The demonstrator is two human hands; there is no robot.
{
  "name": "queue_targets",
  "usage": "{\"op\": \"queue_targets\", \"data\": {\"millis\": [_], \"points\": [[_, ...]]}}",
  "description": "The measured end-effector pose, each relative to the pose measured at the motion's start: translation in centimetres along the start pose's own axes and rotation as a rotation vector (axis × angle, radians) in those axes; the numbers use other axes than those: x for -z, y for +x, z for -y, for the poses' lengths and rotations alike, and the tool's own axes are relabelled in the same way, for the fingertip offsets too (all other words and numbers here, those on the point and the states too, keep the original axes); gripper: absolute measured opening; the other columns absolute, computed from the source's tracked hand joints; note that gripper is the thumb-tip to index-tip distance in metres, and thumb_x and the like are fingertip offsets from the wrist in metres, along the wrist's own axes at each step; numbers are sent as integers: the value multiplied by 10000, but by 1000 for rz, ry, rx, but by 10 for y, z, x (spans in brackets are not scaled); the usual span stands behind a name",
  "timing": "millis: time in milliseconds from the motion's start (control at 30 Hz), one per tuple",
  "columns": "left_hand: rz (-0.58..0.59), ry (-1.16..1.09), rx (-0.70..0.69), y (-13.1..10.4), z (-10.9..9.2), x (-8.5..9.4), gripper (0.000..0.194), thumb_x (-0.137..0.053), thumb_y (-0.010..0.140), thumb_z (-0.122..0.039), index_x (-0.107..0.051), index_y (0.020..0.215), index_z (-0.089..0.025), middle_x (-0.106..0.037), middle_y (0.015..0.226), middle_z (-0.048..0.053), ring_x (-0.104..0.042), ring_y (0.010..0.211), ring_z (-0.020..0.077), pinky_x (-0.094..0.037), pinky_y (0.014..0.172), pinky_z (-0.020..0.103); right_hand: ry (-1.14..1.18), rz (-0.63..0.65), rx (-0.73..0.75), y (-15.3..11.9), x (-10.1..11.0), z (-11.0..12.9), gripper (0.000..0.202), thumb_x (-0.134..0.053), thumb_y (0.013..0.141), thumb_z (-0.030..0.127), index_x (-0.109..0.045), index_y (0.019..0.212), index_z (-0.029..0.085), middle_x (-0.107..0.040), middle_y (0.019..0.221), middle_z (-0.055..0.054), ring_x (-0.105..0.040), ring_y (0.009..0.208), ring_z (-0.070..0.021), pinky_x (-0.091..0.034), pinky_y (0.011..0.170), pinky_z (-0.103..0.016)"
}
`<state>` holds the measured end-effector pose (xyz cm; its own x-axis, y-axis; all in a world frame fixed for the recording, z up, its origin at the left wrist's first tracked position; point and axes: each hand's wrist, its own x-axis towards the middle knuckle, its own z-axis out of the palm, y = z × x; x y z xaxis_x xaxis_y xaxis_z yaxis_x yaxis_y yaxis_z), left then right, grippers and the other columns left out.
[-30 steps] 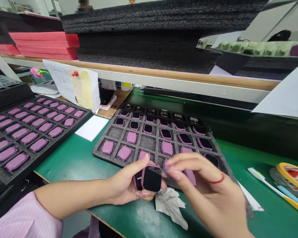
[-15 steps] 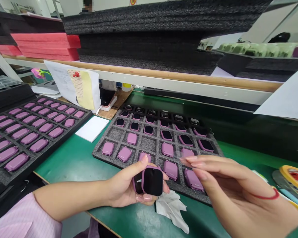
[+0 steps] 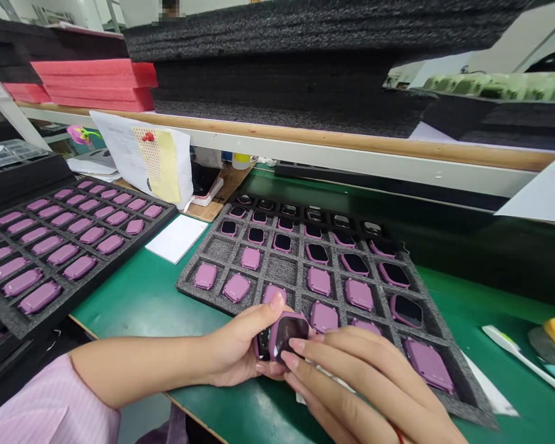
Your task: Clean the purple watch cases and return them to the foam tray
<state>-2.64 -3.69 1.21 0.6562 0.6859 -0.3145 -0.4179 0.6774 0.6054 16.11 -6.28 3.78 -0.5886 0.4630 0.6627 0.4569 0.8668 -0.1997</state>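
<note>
Left hand point(image 3: 238, 348): while the right hand point(image 3: 351, 382) reaches over, it grips two watches, fingers curled round them, thumb on the upper edge.
Front watch point(image 3: 290, 325): in left hand, purple frame, dark screen up, right fingertips on it.
Back watch point(image 3: 262, 346): also in left hand, overlapped by front watch, on the side toward the left palm.
Right hand: fingers extended, slightly bent, close together; can't tell if it has hold of anything, underside hidden.
Near tray point(image 3: 282, 269): just beyond both hands, gray foam, purple watches in pockets, some screen up, some back up.
Far tray point(image 3: 12, 324): left of left hand, well apart, rows of purple watches, backs up.
White pad point(image 3: 178, 238): beyond left hand, between trays.
Toothbrush point(image 3: 513, 348): right of right hand, on green counter point(image 3: 152, 302).
Shelf point(image 3: 305, 142): beyond both hands, black foam point(image 3: 277, 80) and red foam point(image 3: 92, 86) stacked there.
</note>
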Motion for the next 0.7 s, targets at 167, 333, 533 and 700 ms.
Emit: {"op": "queue_targets", "data": {"millis": [167,333,533,700], "points": [[26,139,-124,0,8,1,562,-732,743,-689,-607,799,-144,-533,603,-37,-338,402,32,-160,374,200,86,-6,-168,4,-16,-8,438,-664,934,348,-554,1315,163,-659,758,-15,-606,659,-150,-542,623,-294],[-16,82,-92,1,6,1,560,-663,799,-691,-630,798,-132,-518,536,-41,-341,373,37,-161,374,195,185,-31,-234,6,-15,-10,402,-723,873,265,-562,1237,208,-707,914,-43,-653,809,-168,-569,716,-293],[25,-1,-69,-1,-1,-1,481,-717,805,-601,-649,864,-129,-668,709,29,-369,383,34,-152,365,199,187,-32,-251,6,-11,-12,448,-752,847,282,-555,1245,220,-731,983,-64,-690,908,-204,-593,757,-309],[-1,78,-44,-1,-3,-5,629,-647,796,-717,-665,776,-89,-477,500,-40,-296,379,37,-122,383,226,178,4,-183,8,-9,-14,481,-727,860,245,-540,1302,212,-723,1011,-71,-686,927,-205,-584,783,-336]]}}
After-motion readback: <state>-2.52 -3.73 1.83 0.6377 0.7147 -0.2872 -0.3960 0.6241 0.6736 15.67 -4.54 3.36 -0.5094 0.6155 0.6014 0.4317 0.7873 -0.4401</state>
